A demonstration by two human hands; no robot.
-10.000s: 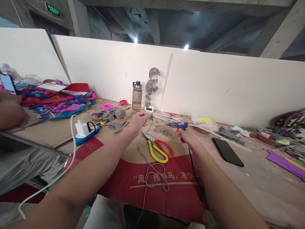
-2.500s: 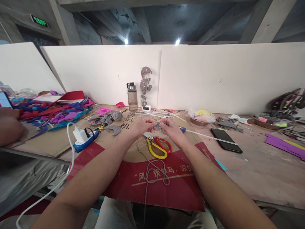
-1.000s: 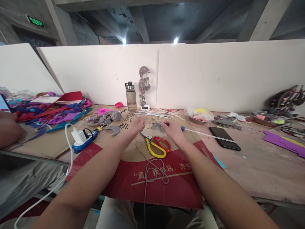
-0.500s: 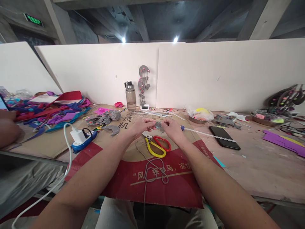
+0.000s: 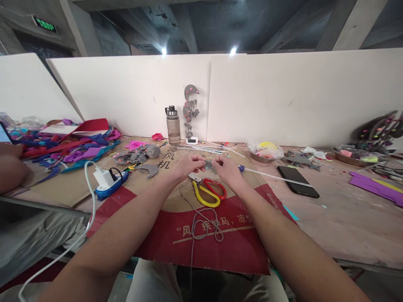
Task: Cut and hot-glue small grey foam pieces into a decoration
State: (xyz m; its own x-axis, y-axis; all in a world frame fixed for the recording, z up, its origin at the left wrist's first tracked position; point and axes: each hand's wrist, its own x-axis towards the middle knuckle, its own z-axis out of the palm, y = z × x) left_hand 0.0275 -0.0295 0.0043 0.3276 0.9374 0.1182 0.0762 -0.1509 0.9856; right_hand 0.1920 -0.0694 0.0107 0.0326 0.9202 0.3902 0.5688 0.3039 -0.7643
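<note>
My left hand [image 5: 190, 165] and my right hand [image 5: 226, 170] face each other above the cardboard [image 5: 176, 197]. Between their pinched fingertips is a small grey piece [image 5: 208, 165], mostly covered by the fingers; its kind is unclear. Just below lie scissors [image 5: 206, 202] with one yellow and one red handle. A grey cord [image 5: 197, 235] lies in loose loops nearer to me, and its end hangs over the cardboard's front edge. Beside my right hand, a clear stick [image 5: 267, 173] runs from a blue tip across a black phone [image 5: 297, 182].
Left of my hands are a grey crescent [image 5: 149, 170], a ball of grey yarn [image 5: 153, 151] and a blue power strip [image 5: 111, 186]. A bottle [image 5: 173, 128] and a hanging grey moon ornament [image 5: 191, 90] stand behind. Another person's arm [image 5: 11, 172] rests at far left.
The view has shifted very slightly. Both hands keep their pinch on the small grey piece in about the same place.
</note>
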